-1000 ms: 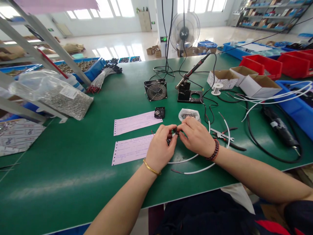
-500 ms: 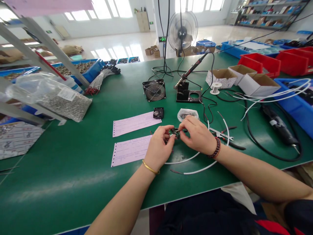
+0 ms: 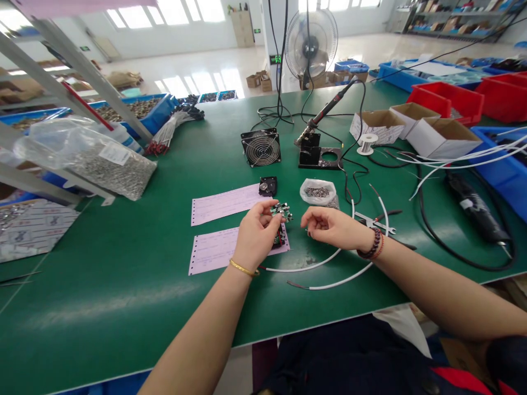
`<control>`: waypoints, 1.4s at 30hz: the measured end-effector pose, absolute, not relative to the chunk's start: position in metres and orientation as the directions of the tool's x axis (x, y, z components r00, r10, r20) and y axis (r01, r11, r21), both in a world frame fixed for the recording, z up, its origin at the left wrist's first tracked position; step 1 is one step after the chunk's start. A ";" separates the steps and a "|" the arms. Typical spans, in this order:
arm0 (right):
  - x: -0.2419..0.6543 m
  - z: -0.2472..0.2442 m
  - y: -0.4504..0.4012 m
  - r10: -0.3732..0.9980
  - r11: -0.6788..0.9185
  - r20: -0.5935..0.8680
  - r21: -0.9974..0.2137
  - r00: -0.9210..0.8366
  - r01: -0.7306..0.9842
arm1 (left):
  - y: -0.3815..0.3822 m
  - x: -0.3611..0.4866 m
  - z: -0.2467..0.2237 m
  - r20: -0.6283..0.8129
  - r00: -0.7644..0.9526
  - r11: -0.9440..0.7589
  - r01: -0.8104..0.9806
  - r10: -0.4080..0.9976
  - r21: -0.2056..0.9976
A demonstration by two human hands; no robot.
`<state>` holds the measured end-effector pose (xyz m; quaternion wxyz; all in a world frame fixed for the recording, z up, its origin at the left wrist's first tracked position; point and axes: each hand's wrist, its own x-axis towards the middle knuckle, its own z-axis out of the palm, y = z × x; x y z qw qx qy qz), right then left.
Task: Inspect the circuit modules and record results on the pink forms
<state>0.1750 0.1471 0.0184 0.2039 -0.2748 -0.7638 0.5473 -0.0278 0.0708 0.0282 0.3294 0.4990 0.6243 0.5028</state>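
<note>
Between the thumb and fingers of my left hand [image 3: 260,229] is a small circuit board [image 3: 282,210] with shiny metal parts. Below that hand, a dark component with a red wire [image 3: 280,238] lies over the lower pink paper slip [image 3: 214,251]. To the right, apart from the board, my right hand [image 3: 338,226] has its fingers curled in. A tiny speck shows at its fingertips, too small to name. Just beyond it stands a clear bag of small metal parts [image 3: 317,192]. A similar black part [image 3: 268,186] rests on the upper pink slip [image 3: 224,204].
A soldering iron [image 3: 329,109] leans in its black stand [image 3: 319,159], beside a small square fan [image 3: 262,148] and a solder spool [image 3: 366,144]. White cables [image 3: 341,282], pliers and a wrench [image 3: 375,222] lie by my right forearm. A black power tool [image 3: 477,211] lies farther right.
My right hand has drawn away to the right from the board, uncovering the bag of small parts. My left hand has shifted slightly left with the board, now tilted more into sight.
</note>
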 end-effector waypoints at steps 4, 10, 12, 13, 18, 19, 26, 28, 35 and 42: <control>0.174 0.016 0.150 0.642 0.140 -0.027 -0.978 -0.766 0.152 | 0.071 -0.027 0.027 0.065 -0.280 0.013 0.267 0.958 0.964; 0.170 0.017 0.144 0.705 0.074 -0.009 -0.993 -0.709 0.087 | 0.068 -0.020 0.028 0.053 -0.239 0.013 0.269 0.970 0.963; 0.169 0.018 0.141 0.731 0.139 0.054 -0.988 -0.680 0.070 | 0.066 -0.016 0.027 0.065 -0.217 -0.001 0.286 0.974 0.958; 0.168 0.018 0.139 0.741 0.211 0.110 -0.975 -0.662 0.075 | 0.065 -0.015 0.027 0.072 -0.207 -0.009 0.292 0.976 0.957; 0.166 0.019 0.136 0.689 0.613 0.403 -0.768 -0.602 0.187 | 0.061 -0.011 0.025 0.081 -0.179 -0.029 0.276 0.981 0.961; 0.166 0.018 0.136 0.669 0.651 0.434 -0.734 -0.603 0.194 | 0.061 -0.011 0.025 0.079 -0.177 -0.029 0.272 0.981 0.962; 0.174 0.017 0.142 0.622 0.756 0.489 -0.579 -0.612 0.306 | 0.063 -0.013 0.025 0.098 -0.191 -0.041 0.280 0.977 0.959; 0.176 0.017 0.144 0.628 0.759 0.442 -0.532 -0.641 0.377 | 0.064 -0.016 0.027 0.103 -0.216 -0.040 0.281 0.971 0.959; 0.153 0.010 0.149 0.610 0.785 0.174 -0.264 -0.773 0.560 | 0.075 -0.038 0.036 0.154 -0.419 -0.041 0.266 0.895 0.963; 0.100 0.015 0.169 0.605 0.791 0.039 -0.146 -0.796 0.594 | 0.081 -0.047 0.030 0.191 -0.447 -0.065 0.281 0.874 0.958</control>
